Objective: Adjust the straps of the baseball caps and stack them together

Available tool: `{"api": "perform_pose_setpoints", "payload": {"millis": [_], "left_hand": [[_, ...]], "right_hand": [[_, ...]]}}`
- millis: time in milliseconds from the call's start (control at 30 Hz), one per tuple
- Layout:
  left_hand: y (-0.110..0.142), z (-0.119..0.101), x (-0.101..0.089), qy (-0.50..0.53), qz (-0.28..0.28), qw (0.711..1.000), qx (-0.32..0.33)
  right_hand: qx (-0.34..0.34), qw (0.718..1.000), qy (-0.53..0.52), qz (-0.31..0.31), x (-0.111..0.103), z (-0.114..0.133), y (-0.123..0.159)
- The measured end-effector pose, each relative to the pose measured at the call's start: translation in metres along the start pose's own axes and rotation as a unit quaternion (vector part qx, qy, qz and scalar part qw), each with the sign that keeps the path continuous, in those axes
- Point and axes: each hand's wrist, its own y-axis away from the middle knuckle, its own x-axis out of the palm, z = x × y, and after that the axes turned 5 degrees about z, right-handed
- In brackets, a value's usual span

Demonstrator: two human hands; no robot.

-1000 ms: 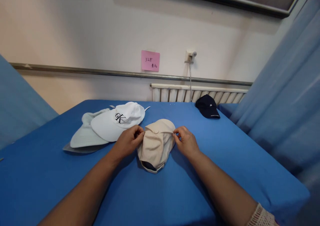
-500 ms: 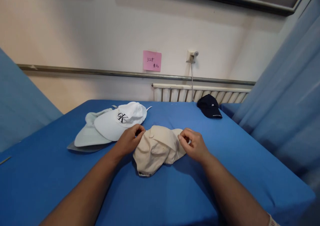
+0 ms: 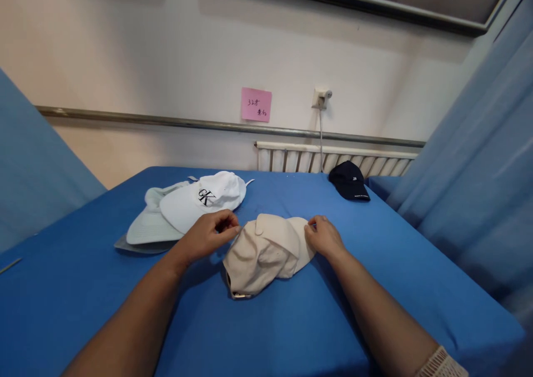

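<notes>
A beige baseball cap (image 3: 266, 252) lies in front of me on the blue-covered table, its crown crumpled and its brim pointing right. The thumb and fingers of my right hand (image 3: 327, 237) are closed on the brim's edge. At the crown's far left side is my left hand (image 3: 212, 232), its fingers curled but apart from the thumb, with the thumb tip beside the fabric. A strap with a small metal buckle shows at the cap's near left end. Behind my left hand, a white cap with black letters (image 3: 202, 202) rests on a pale green cap (image 3: 152, 226).
A grey brim (image 3: 144, 248) sticks out beneath the pale green cap. The navy cap (image 3: 348, 181) sits near the far right edge of the blue table (image 3: 250, 338). Blue curtains (image 3: 470, 160) hang on both sides. A radiator (image 3: 291, 159) runs along the wall.
The beige cap's brim has turned slightly and lies flatter. My left hand's thumb and fingers have parted at the crown. My right hand has shifted a little right along the brim.
</notes>
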Motion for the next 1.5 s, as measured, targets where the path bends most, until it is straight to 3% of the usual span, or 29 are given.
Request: {"api": "perform_pose_setpoints", "payload": {"millis": [100,167,333,433,700,767,933,1000,1367,1500], "left_hand": [[0.004,-0.004,-0.001,0.025,0.046,0.999,-0.012],[0.005,-0.004,0.001,0.032,0.046,0.998,-0.015],[0.002,0.000,0.003,0.041,-0.040,0.998,-0.009],[-0.001,0.004,0.002,0.035,-0.060,0.997,-0.018],[-0.006,0.008,0.004,-0.059,-0.172,0.982,-0.054],[-0.002,0.006,0.000,-0.053,-0.149,0.987,-0.034],[0.013,-0.003,-0.010,-0.026,0.024,0.999,-0.011],[0.017,-0.006,-0.009,-0.021,0.057,0.998,-0.018],[0.018,-0.012,-0.003,-0.020,0.042,0.998,-0.030],[0.018,-0.010,-0.004,-0.020,-0.008,1.000,-0.018]], "right_hand": [[0.004,1.000,0.004,-0.010,0.001,-0.003,-0.002],[0.004,1.000,0.009,-0.012,0.001,-0.004,-0.002],[0.031,0.999,0.010,0.016,-0.002,-0.001,-0.002],[0.061,0.997,-0.006,0.040,-0.002,-0.001,-0.003],[0.065,0.992,-0.074,0.073,0.005,-0.009,-0.008],[0.068,0.993,-0.066,0.071,0.005,-0.011,-0.008],[0.092,0.992,-0.052,0.074,0.003,-0.012,-0.011],[0.099,0.990,-0.062,0.080,0.003,-0.012,-0.011],[0.077,0.987,-0.100,0.097,0.004,-0.016,-0.011],[0.074,0.986,-0.110,0.098,0.005,-0.018,-0.012]]}}
